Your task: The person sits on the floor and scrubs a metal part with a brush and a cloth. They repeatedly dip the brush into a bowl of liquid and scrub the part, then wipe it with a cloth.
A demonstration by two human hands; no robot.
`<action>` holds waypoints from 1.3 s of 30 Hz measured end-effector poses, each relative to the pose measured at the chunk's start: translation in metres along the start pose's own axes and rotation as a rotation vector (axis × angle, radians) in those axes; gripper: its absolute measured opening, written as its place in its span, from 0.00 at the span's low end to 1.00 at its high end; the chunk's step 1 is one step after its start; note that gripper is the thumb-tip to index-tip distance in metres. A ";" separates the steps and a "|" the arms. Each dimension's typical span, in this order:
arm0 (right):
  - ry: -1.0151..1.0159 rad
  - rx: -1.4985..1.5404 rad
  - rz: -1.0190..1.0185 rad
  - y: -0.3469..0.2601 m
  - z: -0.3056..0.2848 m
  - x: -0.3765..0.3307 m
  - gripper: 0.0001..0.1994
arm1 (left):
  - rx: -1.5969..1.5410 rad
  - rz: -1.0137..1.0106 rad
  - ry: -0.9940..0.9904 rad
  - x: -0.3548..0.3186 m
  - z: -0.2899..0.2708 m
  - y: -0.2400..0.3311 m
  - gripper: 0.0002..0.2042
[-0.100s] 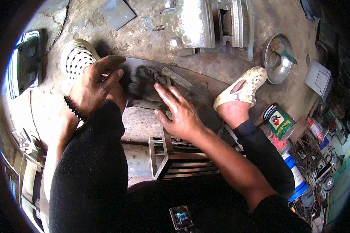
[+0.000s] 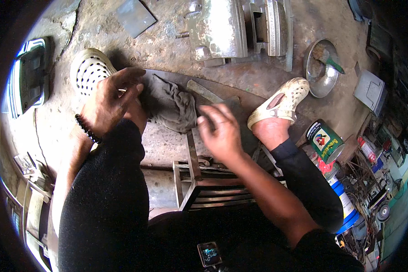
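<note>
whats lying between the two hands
In the head view, a crumpled grey rag lies between the left hand and the right hand, with the left hand's fingertips at its edge.

You're in a metalwork shop: heavy steel castings [image 2: 231, 29] lie on the grimy concrete floor [image 2: 167, 50], with a paint tin [image 2: 325, 140] and tool clutter [image 2: 376, 181] nearby.

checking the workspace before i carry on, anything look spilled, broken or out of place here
Nothing is spilled or broken. The grey rag lies crumpled by the left hand; the metal bowl holds a green-handled brush. The concrete floor is stained and worn.
</note>
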State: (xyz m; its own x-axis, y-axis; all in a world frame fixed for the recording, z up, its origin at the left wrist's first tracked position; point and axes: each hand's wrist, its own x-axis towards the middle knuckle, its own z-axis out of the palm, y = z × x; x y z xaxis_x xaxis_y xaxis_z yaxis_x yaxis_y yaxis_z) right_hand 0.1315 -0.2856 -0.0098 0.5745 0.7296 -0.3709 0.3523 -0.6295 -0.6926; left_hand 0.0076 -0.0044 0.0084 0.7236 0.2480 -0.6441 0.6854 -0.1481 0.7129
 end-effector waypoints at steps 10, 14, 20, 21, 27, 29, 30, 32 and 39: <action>0.045 -0.551 0.313 0.086 -0.017 0.016 0.28 | 0.009 0.028 0.023 0.005 0.000 0.004 0.19; 0.055 -0.570 0.261 0.093 -0.014 0.014 0.25 | 0.009 0.001 0.027 0.006 0.001 0.002 0.18; -0.044 -0.278 0.327 0.080 -0.023 0.021 0.14 | 0.009 0.046 0.050 0.008 0.002 0.001 0.18; -0.033 -0.168 0.346 0.075 -0.026 0.022 0.11 | 0.006 0.067 0.041 0.007 0.001 0.000 0.18; 0.044 0.099 0.184 0.063 -0.051 0.037 0.07 | 0.065 0.052 0.019 0.011 0.003 0.001 0.19; 0.298 0.388 0.224 0.065 -0.068 0.044 0.04 | 0.021 0.014 0.034 0.010 0.004 0.002 0.19; 0.355 0.308 0.206 0.072 -0.097 0.045 0.04 | 0.007 -0.007 0.054 0.009 0.004 0.002 0.18; 0.559 -0.239 0.330 0.101 -0.168 0.060 0.15 | 0.046 -0.022 0.029 0.010 0.004 0.001 0.18; 0.369 -0.358 0.616 0.267 -0.309 0.134 0.17 | 0.022 -0.009 0.029 0.018 0.008 -0.007 0.17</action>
State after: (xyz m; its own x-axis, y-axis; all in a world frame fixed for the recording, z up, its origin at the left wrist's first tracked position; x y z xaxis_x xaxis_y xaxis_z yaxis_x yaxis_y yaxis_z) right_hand 0.5308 -0.4383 -0.0535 0.9282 0.1268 -0.3498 0.0719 -0.9835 -0.1658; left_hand 0.0164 -0.0063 -0.0102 0.7147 0.2770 -0.6422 0.6940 -0.1664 0.7005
